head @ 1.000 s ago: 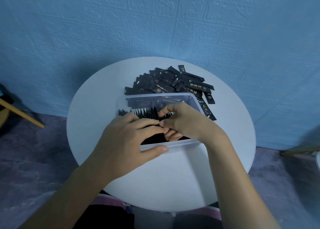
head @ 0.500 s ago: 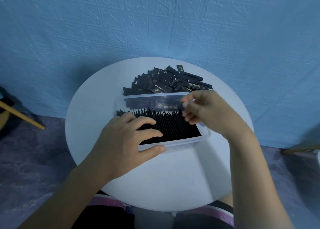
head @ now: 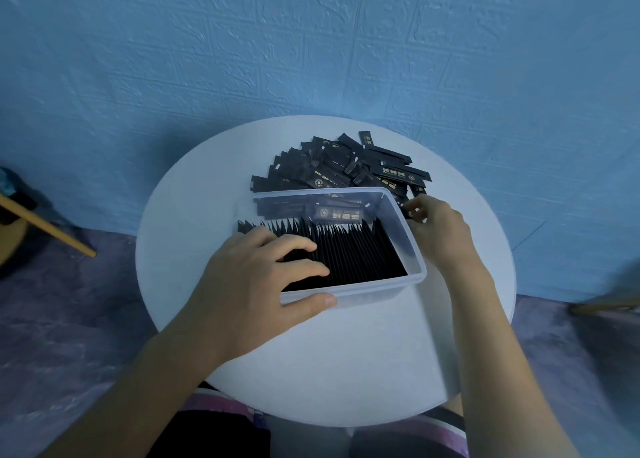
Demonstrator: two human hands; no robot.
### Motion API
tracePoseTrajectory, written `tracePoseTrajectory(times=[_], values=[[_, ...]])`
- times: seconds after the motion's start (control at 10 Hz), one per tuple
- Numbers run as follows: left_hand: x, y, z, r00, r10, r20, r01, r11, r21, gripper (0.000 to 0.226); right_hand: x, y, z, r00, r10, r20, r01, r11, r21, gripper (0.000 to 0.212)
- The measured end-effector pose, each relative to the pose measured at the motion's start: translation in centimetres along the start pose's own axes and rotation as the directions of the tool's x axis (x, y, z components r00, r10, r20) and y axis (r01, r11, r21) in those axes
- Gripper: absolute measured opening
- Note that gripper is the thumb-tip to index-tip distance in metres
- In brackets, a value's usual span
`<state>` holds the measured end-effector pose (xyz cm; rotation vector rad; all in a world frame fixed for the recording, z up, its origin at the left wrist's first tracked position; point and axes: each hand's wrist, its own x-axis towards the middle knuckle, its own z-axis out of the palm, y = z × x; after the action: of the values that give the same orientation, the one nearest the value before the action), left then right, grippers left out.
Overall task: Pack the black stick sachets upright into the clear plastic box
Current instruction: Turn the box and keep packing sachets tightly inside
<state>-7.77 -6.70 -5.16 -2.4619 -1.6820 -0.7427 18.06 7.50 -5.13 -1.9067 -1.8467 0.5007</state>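
since the earlier frame the right hand (head: 438,230) has been carried out of the clear plastic box (head: 414,249) and over its right wall, towards two o'clock, where the near corner of the loose pile of black stick sachets (head: 346,166) is reached. nearest the wearer, the round white table (head: 346,364) is seen, with the box set at its centre. the left hand (head: 252,284) is laid over the box's near-left corner, at about eight o'clock: its fingers (head: 298,246) are spread flat across the tops of the packed row of sachets (head: 349,253), and its thumb is pressed against the outside of the near wall. the row is held upright, packed from the left wall to roughly three-quarters of the way across, with a gap left at three o'clock. the right hand's fingertips appear curled around the end of a sachet at the pile's edge, but whether it is actually pinched cannot be told. farther off, at twelve o'clock, the pile lies heaped just behind the box's far wall. should the left hand be lifted too early, the unsupported end of the row could fan over into the gap; neighbouring sachets could also be dragged off the overlapping pile.
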Motion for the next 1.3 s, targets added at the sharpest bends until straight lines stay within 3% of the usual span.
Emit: tracePoseTrajectory(times=[0.1, 0.2, 0.3, 0.5, 0.7, 0.8, 0.9, 1.1, 1.2, 1.3], values=[[0.0, 0.0, 0.0, 1.000, -0.001, -0.001, 0.001, 1.000, 0.009, 0.043, 0.2, 0.1, -0.2, 1.000, 0.006, 0.020, -0.006, 0.999, 0.041, 0.017], [0.0, 0.0, 0.0, 1.000, 0.002, 0.002, -0.002, 1.000, 0.011, 0.043, 0.3, 0.5, -0.7, 1.000, 0.002, -0.007, -0.001, 0.982, 0.190, 0.003], [0.0, 0.0, 0.0, 1.000, 0.005, 0.008, -0.005, 1.000, 0.012, 0.044, 0.0, 0.9, -1.4, 0.999, -0.015, 0.049, 0.002, 0.967, 0.256, 0.006], [0.0, 0.0, 0.0, 1.000, 0.008, 0.001, -0.008, 1.000, 0.004, 0.044, -0.5, 0.9, -1.0, 0.989, -0.003, 0.147, -0.006, 0.998, 0.066, 0.006], [0.0, 0.1, 0.1, 1.000, 0.007, -0.013, -0.007, 1.000, -0.006, 0.045, -0.6, 0.4, -0.8, 0.978, 0.013, 0.207, -0.022, 0.999, 0.041, 0.016], [0.0, 0.1, 0.1, 1.000, 0.005, -0.011, -0.006, 1.000, -0.003, 0.045, -0.6, 0.4, -0.9, 0.969, 0.009, 0.249, -0.036, 0.994, 0.103, 0.018], [0.0, 0.0, 0.1, 1.000, 0.006, -0.008, -0.006, 1.000, -0.001, 0.045, -1.0, 0.3, -1.6, 0.957, -0.018, 0.288, -0.044, 0.977, 0.208, 0.005], [0.0, 0.1, 0.2, 1.000, 0.000, -0.012, 0.000, 1.000, 0.010, 0.044, -1.9, -0.6, -4.6, 0.998, 0.010, 0.054, -0.032, 0.899, 0.436, 0.013], [0.0, 0.0, 0.2, 1.000, 0.002, -0.013, -0.002, 1.000, 0.000, 0.043, -3.2, -2.9, -5.9, 0.995, -0.094, 0.018, 0.065, 0.800, 0.597, 0.024], [0.0, 0.0, 0.2, 1.000, -0.001, -0.008, 0.001, 1.000, 0.005, 0.044, -4.9, -5.7, -5.2, 0.965, -0.237, 0.114, 0.124, 0.791, 0.599, 0.028]])
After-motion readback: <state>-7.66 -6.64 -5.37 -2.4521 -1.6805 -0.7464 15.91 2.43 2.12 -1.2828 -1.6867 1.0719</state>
